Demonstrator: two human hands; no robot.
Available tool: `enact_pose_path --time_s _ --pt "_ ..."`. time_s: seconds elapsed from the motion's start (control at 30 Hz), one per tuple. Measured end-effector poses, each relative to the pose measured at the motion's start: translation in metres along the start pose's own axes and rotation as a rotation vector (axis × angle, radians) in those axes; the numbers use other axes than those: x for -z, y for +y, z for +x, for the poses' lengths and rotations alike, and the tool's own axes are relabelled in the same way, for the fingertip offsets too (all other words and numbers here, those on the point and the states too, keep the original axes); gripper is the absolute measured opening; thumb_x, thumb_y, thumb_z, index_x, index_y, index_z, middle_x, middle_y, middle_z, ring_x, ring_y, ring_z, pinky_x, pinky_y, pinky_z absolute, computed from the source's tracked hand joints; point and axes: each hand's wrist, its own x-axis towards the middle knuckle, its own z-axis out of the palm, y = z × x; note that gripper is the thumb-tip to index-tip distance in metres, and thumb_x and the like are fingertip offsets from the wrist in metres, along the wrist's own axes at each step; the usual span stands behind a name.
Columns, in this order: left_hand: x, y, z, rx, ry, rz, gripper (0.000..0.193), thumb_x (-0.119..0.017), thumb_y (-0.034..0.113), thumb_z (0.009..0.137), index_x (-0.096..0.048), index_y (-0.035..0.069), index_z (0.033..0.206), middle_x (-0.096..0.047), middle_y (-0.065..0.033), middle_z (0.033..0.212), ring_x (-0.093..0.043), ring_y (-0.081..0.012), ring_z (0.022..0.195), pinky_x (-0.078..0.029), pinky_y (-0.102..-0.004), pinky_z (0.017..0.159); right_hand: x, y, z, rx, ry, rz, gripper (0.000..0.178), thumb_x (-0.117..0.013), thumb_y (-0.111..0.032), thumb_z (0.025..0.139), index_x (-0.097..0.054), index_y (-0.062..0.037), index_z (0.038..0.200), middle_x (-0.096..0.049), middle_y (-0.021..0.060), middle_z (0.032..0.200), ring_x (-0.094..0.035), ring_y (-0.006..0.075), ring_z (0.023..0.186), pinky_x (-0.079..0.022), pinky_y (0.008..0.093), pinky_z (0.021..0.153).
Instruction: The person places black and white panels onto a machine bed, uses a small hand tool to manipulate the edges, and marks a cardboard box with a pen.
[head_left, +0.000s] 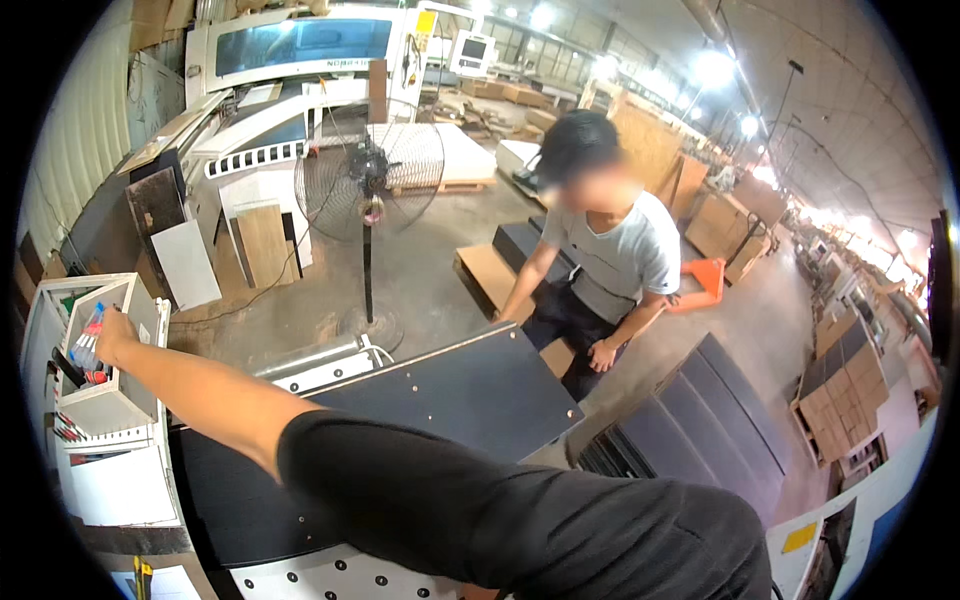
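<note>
My right hand (117, 337) reaches far across to the left, into an open pale box (140, 395). Its fingers are curled in beside a clear plastic item with blue and red parts (88, 338); what they grip is partly hidden. Under my outstretched arm lies a large dark panel (450, 400) with small holes along it. At the panel's far edge a co-worker in a grey shirt (625, 255) rests one hand near its corner. My left hand does not show.
A black standing fan (368, 185) stands beyond the panel. Stacked dark boards (690, 420) lie to the right, behind them an orange pallet jack (705, 283). Below the box are red-handled tools (68, 432) and a white sheet (122, 490). Boards (185, 262) lean at the left.
</note>
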Motion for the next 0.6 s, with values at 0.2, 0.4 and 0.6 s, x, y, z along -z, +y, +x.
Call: enact_pose_path --time_s 0.2,0.4,0.6 --pt "0.009 -0.008 0.006 0.076 0.076 0.063 0.021 -0.079 0.015 0.08 -0.066 0.004 0.091 -0.07 -0.0164 0.089 -0.068 -0.0295 0.072 -0.054 -0.035 0.067 0.113 0.019 -0.196 0.398 -0.43 0.236 0.018 -0.061 -0.007 0.084 -0.063 -0.0034 0.101 -0.066 0.0206 0.093 -0.065 0.0358 0.094 -0.051 0.0422 0.081" --pt "-0.011 -0.005 -0.002 0.022 -0.002 0.183 0.013 -0.075 0.008 0.082 -0.064 0.005 0.089 -0.058 -0.0108 0.072 -0.054 -0.0247 0.058 -0.043 -0.0343 0.055 0.405 0.093 -0.387 0.302 -0.468 -0.048 0.027 -0.069 -0.012 0.086 -0.069 -0.0094 0.112 -0.069 0.0081 0.088 -0.066 0.0242 0.07 -0.053 0.0356 0.065" --pt "-0.019 0.014 0.003 0.194 0.1 0.249 0.018 -0.081 0.004 0.08 -0.066 0.002 0.091 -0.068 -0.0094 0.082 -0.06 -0.018 0.062 -0.046 -0.0281 0.055 0.605 0.169 -0.55 -0.288 0.2 -0.107 0.019 -0.057 -0.003 0.094 -0.07 -0.0025 0.108 -0.069 0.0052 0.081 -0.058 0.0078 0.067 -0.048 0.0251 0.062"
